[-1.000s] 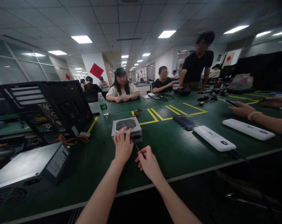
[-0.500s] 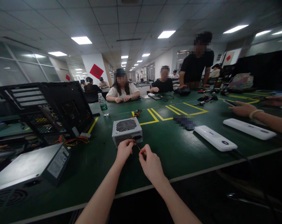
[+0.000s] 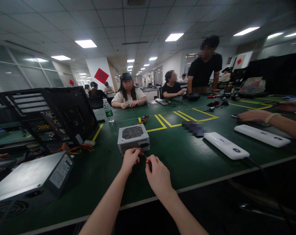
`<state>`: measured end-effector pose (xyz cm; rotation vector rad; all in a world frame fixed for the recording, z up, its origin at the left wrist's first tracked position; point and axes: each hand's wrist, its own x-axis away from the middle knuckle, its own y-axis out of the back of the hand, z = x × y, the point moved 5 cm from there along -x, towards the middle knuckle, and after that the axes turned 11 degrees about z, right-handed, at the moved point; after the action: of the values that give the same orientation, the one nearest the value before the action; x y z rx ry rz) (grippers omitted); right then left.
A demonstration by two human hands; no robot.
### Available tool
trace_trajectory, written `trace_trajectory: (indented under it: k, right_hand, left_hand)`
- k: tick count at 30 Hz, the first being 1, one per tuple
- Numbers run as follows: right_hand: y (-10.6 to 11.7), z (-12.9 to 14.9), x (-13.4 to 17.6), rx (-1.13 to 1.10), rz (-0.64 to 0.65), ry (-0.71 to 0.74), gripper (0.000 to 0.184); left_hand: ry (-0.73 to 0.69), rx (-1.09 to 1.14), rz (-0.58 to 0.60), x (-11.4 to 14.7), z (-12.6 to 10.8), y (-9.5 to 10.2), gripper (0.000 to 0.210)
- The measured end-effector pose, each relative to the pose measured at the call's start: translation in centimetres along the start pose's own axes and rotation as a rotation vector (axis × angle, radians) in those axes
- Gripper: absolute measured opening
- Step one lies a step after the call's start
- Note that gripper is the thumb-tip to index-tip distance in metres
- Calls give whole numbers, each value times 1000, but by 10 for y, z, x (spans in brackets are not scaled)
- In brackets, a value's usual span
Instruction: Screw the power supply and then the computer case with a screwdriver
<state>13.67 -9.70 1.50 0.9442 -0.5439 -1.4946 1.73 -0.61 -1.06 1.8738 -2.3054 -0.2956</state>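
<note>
A silver power supply unit [image 3: 133, 135] sits on the green table in front of me, its round-holed grille facing up. My left hand [image 3: 130, 161] is at its lower front edge, fingertips pinched together; what they hold, if anything, is too small to make out. In my right hand [image 3: 159, 174] is a screwdriver [image 3: 147, 161] with a black and orange handle. Its thin shaft slants up and left to the fingertips of my left hand. The screwdriver's tip is hidden there, beside the unit's power socket.
Left stand an open black computer case [image 3: 72, 111] and a larger power supply [image 3: 27, 178]. A water bottle [image 3: 108, 111] is behind the silver unit. Two white power banks [image 3: 226, 145] and a blurred dark object [image 3: 194, 128] lie right. A co-worker's hand [image 3: 254, 116] reaches in; others sit opposite.
My right hand's grip on the screwdriver has shifted slightly, with the fingers curled further over the handle. At the right, the co-worker's hand has lowered a phone to the table.
</note>
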Motion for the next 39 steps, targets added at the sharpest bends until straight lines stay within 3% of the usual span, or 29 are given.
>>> trace_trajectory:
  k: [7, 12, 16, 26, 31, 35, 39]
  right_hand:
    - [-3, 7, 2, 26, -67, 43, 18]
    - [-6, 9, 12, -159, -90, 124, 44]
    - [-7, 10, 23, -143, -100, 146, 53]
    - [5, 13, 25, -22, -149, 351, 30]
    - [10, 21, 23, 107, -135, 356, 29]
    - [4, 19, 19, 168, -99, 280, 28]
    - [-1, 21, 19, 223, -110, 365, 20]
  left_hand:
    - [25, 32, 67, -1, -4, -7, 36]
    - [65, 226, 132, -3, -2, -9, 32]
    - [91, 363, 176, -4, 1, -10, 29]
    - [134, 490, 192, 0, -3, -12, 21]
    - [145, 498, 196, -3, 1, -12, 21]
    - [128, 530, 222, -6, 4, -12, 20]
    - [110, 542, 236, -6, 5, -12, 21]
